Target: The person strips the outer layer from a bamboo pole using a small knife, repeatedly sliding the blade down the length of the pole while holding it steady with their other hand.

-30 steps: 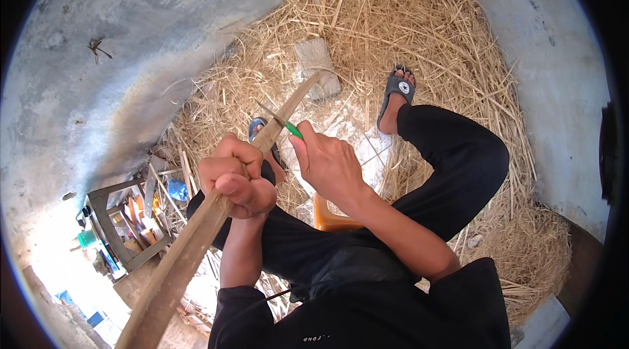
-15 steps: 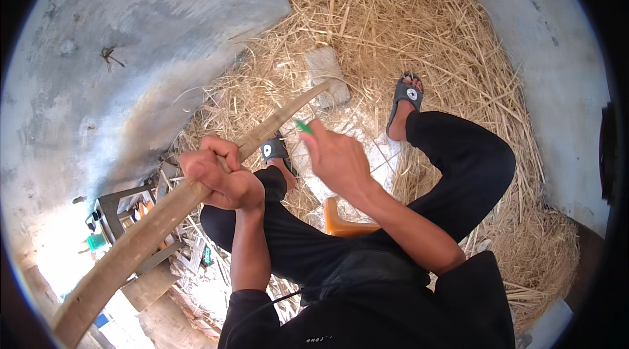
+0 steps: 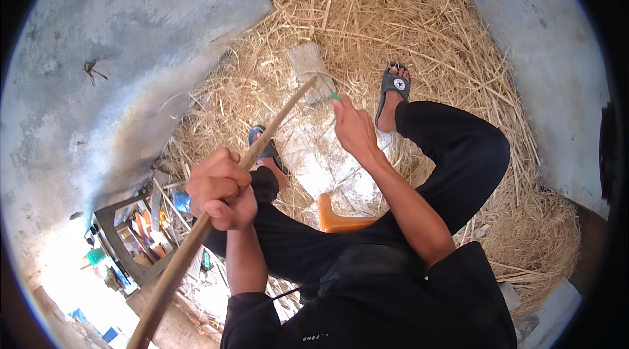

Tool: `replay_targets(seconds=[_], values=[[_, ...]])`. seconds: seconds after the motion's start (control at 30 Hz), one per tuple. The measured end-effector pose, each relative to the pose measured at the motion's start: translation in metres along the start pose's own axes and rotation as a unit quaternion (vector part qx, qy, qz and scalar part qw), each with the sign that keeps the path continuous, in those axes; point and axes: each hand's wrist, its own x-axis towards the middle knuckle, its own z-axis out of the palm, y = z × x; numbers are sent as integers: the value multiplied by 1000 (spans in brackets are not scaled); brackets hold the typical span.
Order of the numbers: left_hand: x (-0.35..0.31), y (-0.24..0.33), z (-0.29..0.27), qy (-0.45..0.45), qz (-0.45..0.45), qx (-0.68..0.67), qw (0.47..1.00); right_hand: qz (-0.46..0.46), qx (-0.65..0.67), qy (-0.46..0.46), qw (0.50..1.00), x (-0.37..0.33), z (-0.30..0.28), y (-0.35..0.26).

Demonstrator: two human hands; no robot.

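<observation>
As the wooden strip slants up toward the grey block, my left hand clamps it.
My right hand grips a green-handled tool, apart from the strip; if my left hold loosened, the strip might roll and the tool slip.

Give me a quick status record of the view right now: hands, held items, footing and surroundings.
left hand: closed around a long wooden strip
right hand: holding a green-handled tool, apart from the strip; blade unclear
strip tip: in front of a grey block in view; contact unclear
footing: dark sandals
floor: loose straw
seat area: orange piece between the legs
</observation>
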Motion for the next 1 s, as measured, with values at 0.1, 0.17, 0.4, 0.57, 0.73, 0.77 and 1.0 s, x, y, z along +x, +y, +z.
replay_targets(seconds=[0.1, 0.17, 0.4, 0.57, 0.73, 0.77, 1.0], values=[[7, -1, -10, -46, 7, -29, 999, -145, 67, -41, 986, -27, -32, -63], [6, 0, -11, -68, 11, -22, 997, -185, -21, -57, 981, -50, -38, -88], [6, 5, -9, -28, -26, 8, 999, -130, -108, -26, 985, -45, 15, -68], [-2, 14, 7, -149, 57, 12, 987, 44, -217, -20, 975, 5, 15, 16], [6, -1, -9, -67, -16, 10, 998, -11, -110, 14, 994, -4, 13, -1], [8, -3, -14, -53, -25, 11, 998, -9, -73, -4, 997, -9, 8, -19], [-6, 0, -1, 67, -73, 84, 992, -123, -20, -44, 991, -46, -3, -92]])
